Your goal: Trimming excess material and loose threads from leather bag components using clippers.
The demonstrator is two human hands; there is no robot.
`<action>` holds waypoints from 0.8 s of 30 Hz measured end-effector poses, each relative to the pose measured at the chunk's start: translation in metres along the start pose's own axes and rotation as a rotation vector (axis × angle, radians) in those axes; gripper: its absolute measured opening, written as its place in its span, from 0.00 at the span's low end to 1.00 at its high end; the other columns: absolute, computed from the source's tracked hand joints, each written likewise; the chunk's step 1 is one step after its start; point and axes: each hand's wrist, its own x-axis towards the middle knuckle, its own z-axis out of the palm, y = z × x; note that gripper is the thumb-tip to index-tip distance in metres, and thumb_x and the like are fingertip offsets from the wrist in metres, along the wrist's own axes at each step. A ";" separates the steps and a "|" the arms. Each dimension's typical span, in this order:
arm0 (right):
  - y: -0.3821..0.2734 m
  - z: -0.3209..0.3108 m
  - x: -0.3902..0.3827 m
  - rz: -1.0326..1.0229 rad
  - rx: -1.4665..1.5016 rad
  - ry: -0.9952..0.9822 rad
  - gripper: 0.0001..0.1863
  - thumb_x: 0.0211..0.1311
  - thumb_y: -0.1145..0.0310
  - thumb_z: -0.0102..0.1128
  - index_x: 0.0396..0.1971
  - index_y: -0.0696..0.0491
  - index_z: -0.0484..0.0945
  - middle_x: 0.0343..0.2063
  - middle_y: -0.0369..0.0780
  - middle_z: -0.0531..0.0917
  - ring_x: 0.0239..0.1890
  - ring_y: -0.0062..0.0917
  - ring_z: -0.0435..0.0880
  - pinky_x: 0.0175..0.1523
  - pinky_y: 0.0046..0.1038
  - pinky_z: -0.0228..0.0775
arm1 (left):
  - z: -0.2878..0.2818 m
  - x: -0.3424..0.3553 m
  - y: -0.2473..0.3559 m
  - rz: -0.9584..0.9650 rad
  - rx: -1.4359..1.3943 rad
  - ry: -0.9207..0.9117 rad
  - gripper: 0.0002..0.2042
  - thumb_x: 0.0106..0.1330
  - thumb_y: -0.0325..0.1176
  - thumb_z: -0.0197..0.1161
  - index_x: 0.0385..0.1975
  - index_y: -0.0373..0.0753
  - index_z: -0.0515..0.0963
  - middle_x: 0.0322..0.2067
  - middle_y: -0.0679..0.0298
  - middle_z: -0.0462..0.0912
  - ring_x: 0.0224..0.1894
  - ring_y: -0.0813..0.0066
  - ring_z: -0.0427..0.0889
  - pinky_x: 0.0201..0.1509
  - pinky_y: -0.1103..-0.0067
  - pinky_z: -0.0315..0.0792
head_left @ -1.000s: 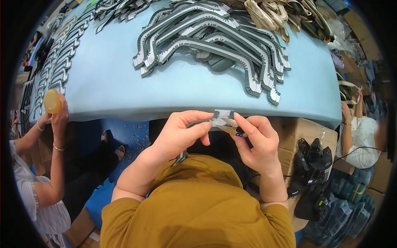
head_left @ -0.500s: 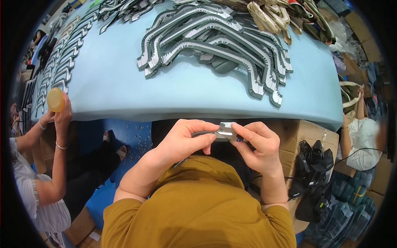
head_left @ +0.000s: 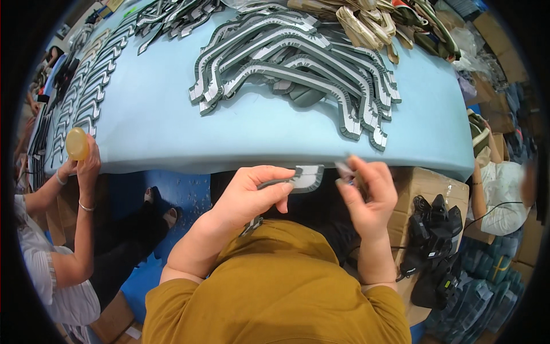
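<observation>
My left hand [head_left: 255, 194] pinches a dark grey strip with a white inner face [head_left: 308, 179] between thumb and fingers, in front of the table edge. The strip's rounded, white-faced end sticks out to the right past my fingertips. Its other end shows below my left wrist, against my lap. Apart from the strip, to its right, my right hand [head_left: 371, 192] is raised with thumb and forefinger bent around something small and blurred, which I cannot make out. On the table lies a heap of similar bent grey-and-white strips [head_left: 298, 74].
The light blue table [head_left: 149, 135] stretches ahead. Brown pieces [head_left: 366, 26] lie at its far right. Rows of strips [head_left: 94, 80] run along the left, where a person holds a yellowish bottle-like object [head_left: 77, 144]. A cardboard box [head_left: 421, 180] with black devices [head_left: 435, 229] stands right.
My right hand has come off the strip's end and moved to the right. The strip's end now shows its white face. My left hand keeps its hold.
</observation>
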 end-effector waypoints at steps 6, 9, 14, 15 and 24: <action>0.014 0.003 -0.005 0.391 0.602 -0.073 0.19 0.51 0.82 0.58 0.46 0.62 0.72 0.37 0.37 0.73 0.43 0.18 0.73 0.51 0.19 0.62 | -0.008 0.002 -0.001 -0.036 -0.099 -0.023 0.13 0.60 0.30 0.57 0.44 0.37 0.74 0.20 0.64 0.77 0.17 0.89 0.65 0.17 0.91 0.52; 0.016 0.008 -0.008 0.184 0.386 -0.098 0.21 0.49 0.81 0.60 0.46 0.60 0.72 0.35 0.36 0.74 0.41 0.19 0.75 0.49 0.18 0.64 | -0.008 0.002 -0.002 -0.012 -0.112 -0.005 0.12 0.61 0.31 0.57 0.44 0.37 0.74 0.20 0.64 0.77 0.17 0.89 0.67 0.17 0.92 0.51; -0.003 0.010 -0.001 0.336 0.469 -0.078 0.12 0.53 0.74 0.59 0.38 0.58 0.71 0.26 0.32 0.72 0.24 0.10 0.64 0.28 0.12 0.58 | 0.005 0.009 -0.024 0.353 0.086 0.135 0.11 0.59 0.25 0.58 0.42 0.35 0.76 0.24 0.66 0.78 0.20 0.85 0.70 0.20 0.87 0.62; -0.003 0.010 0.001 0.495 0.618 -0.146 0.10 0.56 0.72 0.57 0.36 0.58 0.71 0.24 0.30 0.71 0.22 0.09 0.62 0.26 0.12 0.55 | 0.009 0.011 -0.022 0.513 0.351 0.156 0.12 0.56 0.22 0.58 0.41 0.36 0.78 0.24 0.67 0.77 0.20 0.82 0.71 0.24 0.83 0.66; 0.002 0.018 0.005 0.707 0.875 -0.273 0.07 0.55 0.68 0.58 0.27 0.57 0.75 0.15 0.36 0.76 0.12 0.11 0.65 0.18 0.13 0.53 | 0.012 0.003 -0.020 0.302 0.096 -0.003 0.15 0.60 0.26 0.56 0.46 0.32 0.66 0.35 0.63 0.76 0.30 0.84 0.73 0.34 0.86 0.68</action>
